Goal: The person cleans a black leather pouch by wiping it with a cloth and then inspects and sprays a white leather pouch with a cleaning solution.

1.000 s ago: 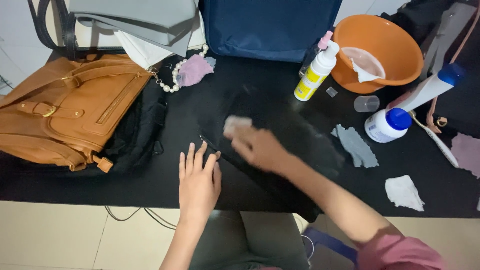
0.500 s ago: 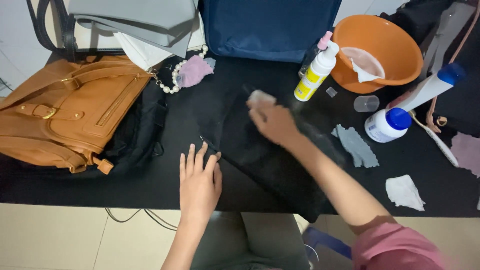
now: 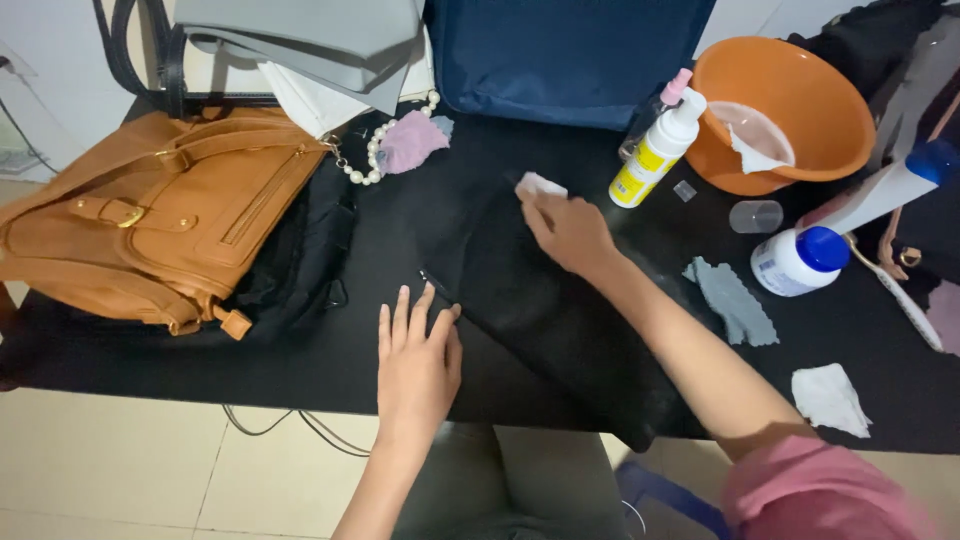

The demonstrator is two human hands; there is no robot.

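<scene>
A: Position of left hand [image 3: 418, 358]?

B: Flat on the near edge of the black bag [image 3: 545, 300], palm down, fingers spread, gripping nothing. Likely placed so to pin the bag against the counter [image 3: 300, 360] and stop sliding under pressure from the other side.

A: Right hand [image 3: 565, 232]?

B: Pressed on the far end of the same bag, fingers closed over a small white wipe [image 3: 540, 184]. Wipe trapped between fingertips and bag surface, only one corner showing. Arm reaches diagonally across the bag from the lower right.

A: Location of the bag?

B: Flat at the centre of the counter, angled from upper left to lower right, near corner overhanging the front edge. Laid flat, probably to give a firm surface for rubbing.

A: Supplies?

B: White spray bottle with yellow label [image 3: 655, 150] upright just beyond the right hand, within easy reach. Orange basin [image 3: 800, 90] behind it, with a white cloth inside. White bottle with blue cap [image 3: 798, 260] on its side to the right. Grey rag [image 3: 735, 300] and white tissue [image 3: 828, 398] loose beside the forearm.

A: Other items?

B: Tan handbag [image 3: 150, 215] at far left, well apart from the work. Pearl string [image 3: 375, 155] and navy bag [image 3: 565, 55] at the back edge.
</scene>
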